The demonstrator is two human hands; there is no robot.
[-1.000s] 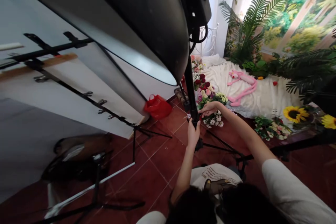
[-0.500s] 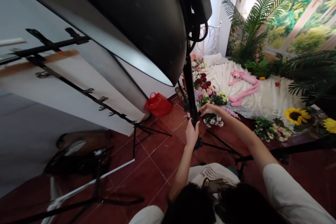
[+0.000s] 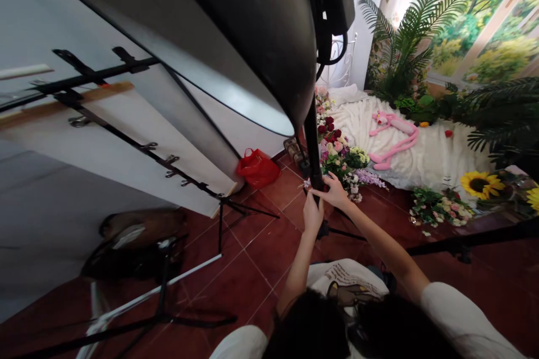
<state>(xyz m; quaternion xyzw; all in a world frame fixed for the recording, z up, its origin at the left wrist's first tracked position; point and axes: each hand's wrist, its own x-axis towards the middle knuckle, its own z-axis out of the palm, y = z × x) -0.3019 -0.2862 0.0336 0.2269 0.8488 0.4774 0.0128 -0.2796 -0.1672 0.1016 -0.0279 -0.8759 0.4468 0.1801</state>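
A black light stand (image 3: 312, 146) rises in front of me, topped by a large dark lamp reflector (image 3: 252, 28) whose lit rim faces down and left. My left hand (image 3: 313, 213) is wrapped round the pole at about chest height. Just above and to the right, my right hand (image 3: 334, 190) is closed on the same pole near its joint, fingers against it and close to my left hand. The fingers partly hide the joint. A black cable (image 3: 339, 58) loops beside the lamp head.
Left are a backdrop rack (image 3: 126, 139) with clips, a white pole (image 3: 185, 275) and black stand legs on the floor. A red bag (image 3: 257, 168) lies behind. Right are flowers (image 3: 337, 148), a white-draped bed (image 3: 357, 106), a pink plush toy (image 3: 400, 126) and sunflowers (image 3: 480, 185).
My right hand has moved down and inward on the pole, nearer my left hand. The lamp and stand appear further right in view.
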